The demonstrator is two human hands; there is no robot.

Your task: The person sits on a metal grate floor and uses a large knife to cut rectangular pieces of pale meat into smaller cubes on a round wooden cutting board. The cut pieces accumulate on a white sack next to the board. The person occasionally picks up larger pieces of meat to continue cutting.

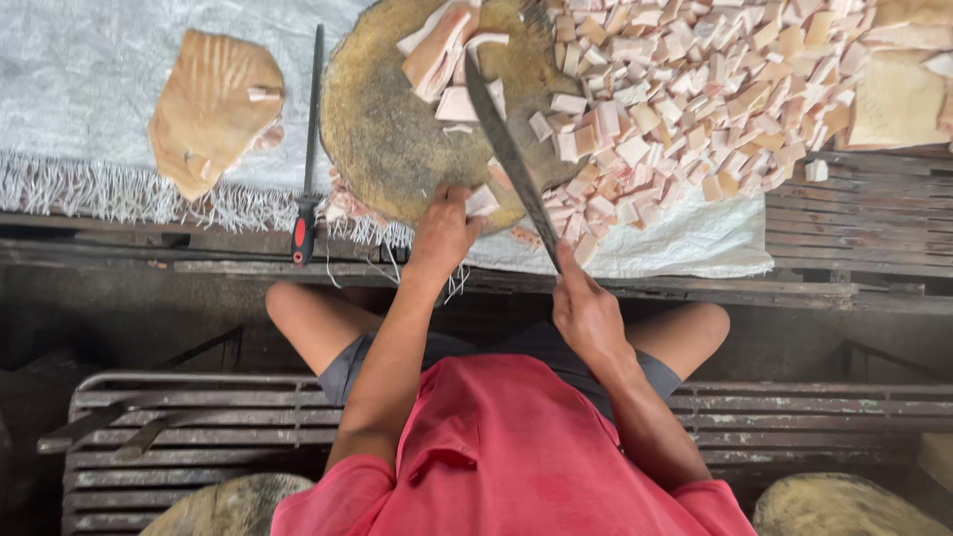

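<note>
A long knife [506, 149] is held by its handle in the right hand [586, 308], the fingers closed around the grip. The blade is dark, narrow and slightly curved, and it is laid slantwise across the near right part of the round block [382, 129], with its tip towards the block's middle. The left hand [442, 233] is set at the near edge of the block, its fingers closed on a small pale cube [482, 201] just left of the blade.

The block is a worn, brownish wooden disc, dished and stained. On its far side, strips [442, 50] of pale pink and white meat with a tan skin edge are stacked. To the right of the block, a wide heap of cut cubes [695, 89], cream, pink and tan, is spread over a white sheet [695, 238]. Left of the block, a sharpening steel [308, 149] with a red and black handle is laid lengthwise, and further left a tan slab [213, 104] of skin is seen. All is carried on a low wooden desk [864, 213].
</note>
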